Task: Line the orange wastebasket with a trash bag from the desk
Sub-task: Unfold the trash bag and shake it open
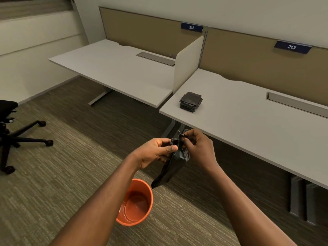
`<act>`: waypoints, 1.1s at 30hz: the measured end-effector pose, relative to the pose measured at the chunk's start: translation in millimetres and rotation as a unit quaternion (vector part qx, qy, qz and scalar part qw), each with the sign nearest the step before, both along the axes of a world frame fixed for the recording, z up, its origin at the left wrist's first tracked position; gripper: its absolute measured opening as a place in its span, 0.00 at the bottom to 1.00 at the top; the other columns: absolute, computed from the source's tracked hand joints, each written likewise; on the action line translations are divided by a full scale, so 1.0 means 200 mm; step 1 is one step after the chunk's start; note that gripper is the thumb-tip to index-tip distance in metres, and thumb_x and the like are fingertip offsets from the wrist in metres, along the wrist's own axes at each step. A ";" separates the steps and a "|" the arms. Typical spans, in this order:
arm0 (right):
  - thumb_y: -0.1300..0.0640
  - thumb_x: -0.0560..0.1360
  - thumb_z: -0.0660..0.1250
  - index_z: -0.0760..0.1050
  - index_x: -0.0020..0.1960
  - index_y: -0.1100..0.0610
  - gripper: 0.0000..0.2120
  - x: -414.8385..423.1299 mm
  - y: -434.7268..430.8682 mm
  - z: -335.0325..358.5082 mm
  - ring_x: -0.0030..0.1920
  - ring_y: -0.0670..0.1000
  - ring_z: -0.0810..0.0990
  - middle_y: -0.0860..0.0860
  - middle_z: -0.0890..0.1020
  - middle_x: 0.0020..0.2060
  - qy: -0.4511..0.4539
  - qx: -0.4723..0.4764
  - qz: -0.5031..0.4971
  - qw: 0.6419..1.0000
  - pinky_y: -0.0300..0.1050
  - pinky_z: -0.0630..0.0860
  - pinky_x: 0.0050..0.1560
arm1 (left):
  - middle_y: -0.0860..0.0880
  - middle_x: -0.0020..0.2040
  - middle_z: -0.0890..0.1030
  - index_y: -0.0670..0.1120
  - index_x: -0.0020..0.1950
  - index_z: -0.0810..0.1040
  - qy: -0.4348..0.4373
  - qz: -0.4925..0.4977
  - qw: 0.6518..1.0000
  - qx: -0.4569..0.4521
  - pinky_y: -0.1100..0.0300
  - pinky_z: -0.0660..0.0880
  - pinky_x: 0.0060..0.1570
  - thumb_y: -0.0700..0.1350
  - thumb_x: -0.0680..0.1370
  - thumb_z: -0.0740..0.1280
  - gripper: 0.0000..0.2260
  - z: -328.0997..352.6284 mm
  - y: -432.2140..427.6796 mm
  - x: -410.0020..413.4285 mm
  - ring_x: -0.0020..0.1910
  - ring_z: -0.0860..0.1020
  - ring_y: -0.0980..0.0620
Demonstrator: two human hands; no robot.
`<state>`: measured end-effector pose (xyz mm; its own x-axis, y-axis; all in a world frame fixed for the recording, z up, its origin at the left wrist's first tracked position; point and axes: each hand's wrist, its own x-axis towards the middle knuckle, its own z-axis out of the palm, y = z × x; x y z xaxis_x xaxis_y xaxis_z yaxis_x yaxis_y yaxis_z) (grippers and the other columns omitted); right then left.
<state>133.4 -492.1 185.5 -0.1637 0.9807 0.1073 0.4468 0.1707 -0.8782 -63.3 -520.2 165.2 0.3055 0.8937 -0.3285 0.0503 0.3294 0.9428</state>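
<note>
Two hands up over the orange wastebasket (135, 203), both pinching one black trash bag (173, 166). Left hand (156, 152) closed on the bunched top edge, thumb pressed flat across the film. Right hand (197, 148) nipping the same edge from the other side, fingertips curled in tight. Rest of the bag dangling in a narrow twisted strip, tail hanging just above the wastebasket rim, not touching it. Wastebasket itself sitting unlined on the carpet (53, 174), below the hands, bare glossy bottom showing.

Looks thin, limp and near weightless, judging by the way it droops. No stiffness to lean on, so no pushing it into shape. Probably slick and clingy too, layers stuck together at the mouth. Best hold likely right where both hands are now: opposite layers of the open edge, rubbed apart between thumb and finger, then spread wide. Easy to tear if yanked.

More folded bags (191, 101) stacked on the worktop (248, 125), beyond the wastebasket, well apart.
</note>
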 end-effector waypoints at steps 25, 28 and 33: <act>0.48 0.79 0.69 0.80 0.55 0.49 0.08 0.14 -0.07 -0.01 0.47 0.47 0.84 0.47 0.85 0.46 -0.129 -0.140 0.094 0.977 0.43 0.81 0.48 | 0.44 0.44 0.87 0.42 0.52 0.81 -0.219 0.450 0.865 -0.044 0.52 0.82 0.44 0.35 0.80 0.66 0.06 -0.02 0.08 -0.21 0.44 0.85 0.48; 0.47 0.78 0.71 0.80 0.60 0.52 0.14 -0.01 -0.08 0.00 0.50 0.53 0.86 0.50 0.86 0.50 0.026 -0.225 0.107 0.968 0.53 0.84 0.54 | 0.43 0.43 0.88 0.41 0.51 0.82 -0.225 0.415 0.881 -0.034 0.53 0.83 0.39 0.34 0.79 0.67 0.05 0.03 0.09 -0.17 0.41 0.87 0.48; 0.41 0.71 0.76 0.76 0.62 0.47 0.23 -0.23 -0.06 0.06 0.53 0.44 0.83 0.44 0.84 0.53 -0.033 -0.162 0.192 0.967 0.43 0.81 0.53 | 0.40 0.48 0.88 0.40 0.57 0.81 -0.184 0.352 0.917 -0.030 0.49 0.83 0.44 0.35 0.74 0.74 0.13 0.12 0.08 -0.10 0.48 0.87 0.41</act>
